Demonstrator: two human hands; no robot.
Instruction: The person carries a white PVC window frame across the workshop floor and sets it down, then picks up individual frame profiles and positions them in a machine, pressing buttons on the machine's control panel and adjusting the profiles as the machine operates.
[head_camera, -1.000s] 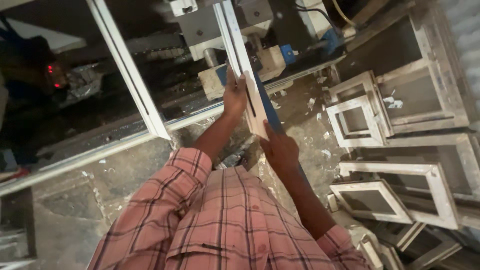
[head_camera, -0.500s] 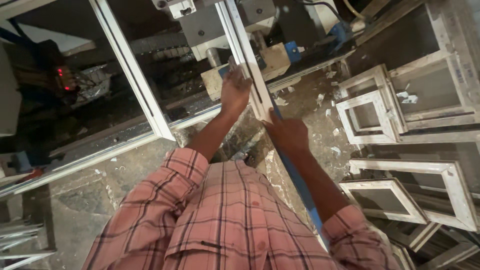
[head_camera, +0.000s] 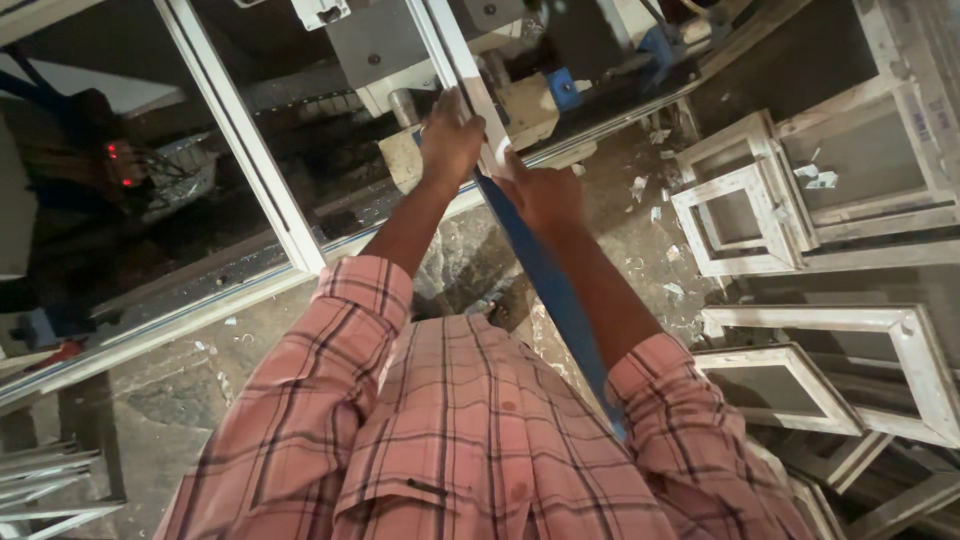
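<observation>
Floor: grey concrete, dusty, strewn with pale scraps toward the right.

Large white frame: long white profile bars, one slanting from the far left down to a corner near the middle, a second running from that corner toward the left and near edge.

Machine: grey metal body at the far middle, with a beige block and blue parts to its right; details dim.

Stack of small window frames: white square and oblong frames lying on the floor at the right, some overlapping, more continuing to the near right corner.

Plaid shirt: pink and dark check, filling the near middle, sleeves rolled up the forearms.

White profile strip: long narrow bar with a blue side, running from the machine at the far middle down toward the person's right sleeve; its blue side shows below the hands.

Left hand: clenched around the white profile strip from its left side, just in front of the machine.

Right hand: just nearer and to the right, resting against the same strip; fingers curled on it, full grasp cannot be told.

Red light: small glowing spots on a dark object at the far left.
</observation>
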